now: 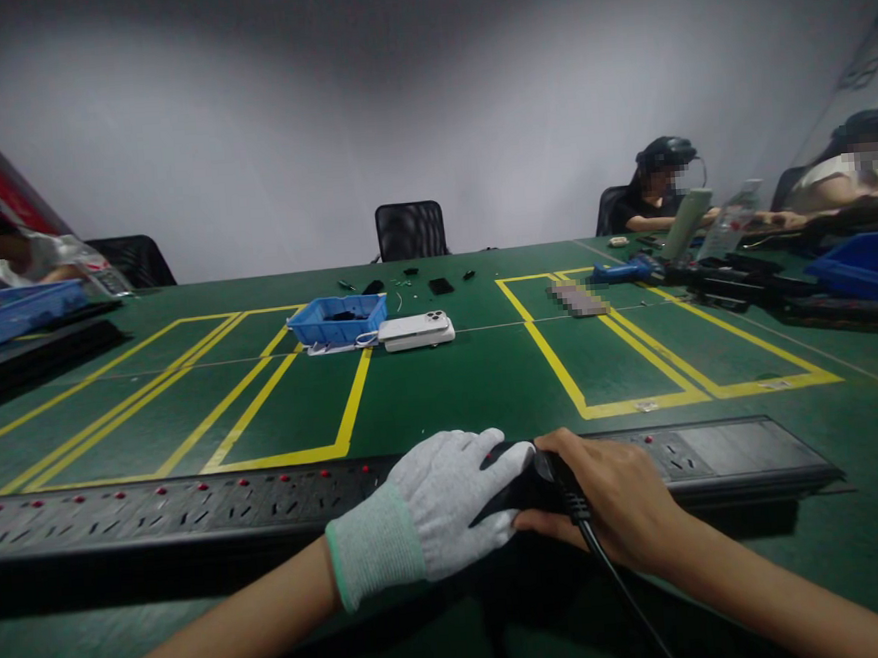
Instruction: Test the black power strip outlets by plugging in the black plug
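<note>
A long black power strip (196,506) with several sockets and red switches runs across the near side of the green table. My left hand (455,503), in a grey-white glove with a green-edged cuff, grips the strip, fingers over the top and thumb on the near side. Close beside it, my bare right hand (608,493) is closed round a black power plug (566,480) at the strip. Its black cord (623,592) hangs down toward me. How far the plug sits in a socket is hidden by my fingers.
Beyond the strip, yellow tape marks rectangles on the table (459,398). A blue bin (337,321) stands beside a white phone (416,329). Small dark parts lie farther back. To the right are a blue tool (622,271) and a water bottle (732,218). Other people sit at both sides.
</note>
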`<state>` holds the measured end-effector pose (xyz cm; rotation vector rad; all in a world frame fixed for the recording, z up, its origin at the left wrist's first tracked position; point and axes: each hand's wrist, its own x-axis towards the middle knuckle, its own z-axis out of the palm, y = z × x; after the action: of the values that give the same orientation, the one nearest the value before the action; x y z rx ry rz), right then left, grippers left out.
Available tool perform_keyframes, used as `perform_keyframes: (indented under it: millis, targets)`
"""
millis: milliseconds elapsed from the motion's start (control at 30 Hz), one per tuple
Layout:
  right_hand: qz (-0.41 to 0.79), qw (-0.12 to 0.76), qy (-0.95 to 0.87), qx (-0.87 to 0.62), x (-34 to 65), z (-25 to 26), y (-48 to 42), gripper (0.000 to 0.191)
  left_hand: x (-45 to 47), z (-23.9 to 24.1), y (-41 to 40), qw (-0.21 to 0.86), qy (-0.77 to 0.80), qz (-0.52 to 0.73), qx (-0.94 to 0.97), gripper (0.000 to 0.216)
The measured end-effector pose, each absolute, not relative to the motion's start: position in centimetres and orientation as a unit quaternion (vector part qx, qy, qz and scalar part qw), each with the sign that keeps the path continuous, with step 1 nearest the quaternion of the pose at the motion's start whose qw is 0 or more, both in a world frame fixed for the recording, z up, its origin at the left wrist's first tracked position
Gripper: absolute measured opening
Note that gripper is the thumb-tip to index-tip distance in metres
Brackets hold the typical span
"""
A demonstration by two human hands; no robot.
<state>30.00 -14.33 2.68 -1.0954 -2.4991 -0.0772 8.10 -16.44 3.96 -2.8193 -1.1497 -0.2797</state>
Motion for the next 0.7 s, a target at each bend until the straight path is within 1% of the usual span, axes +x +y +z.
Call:
perform_keyframes:
  millis: [467,700]
  targets:
    - [-0.034,0.200,-0.901,-0.384,29.96,2.78,-14.33,0.048,8.29,4.61,-16.49,0.016,-0.385,-0.074,-0.920,0.050]
    - [-0.037,0.206,-0.901,-0.379,30.04,2.70,-14.27,0.047,8.29,4.45,-16.52,0.020,-0.386,-0.072,-0.920,0.050]
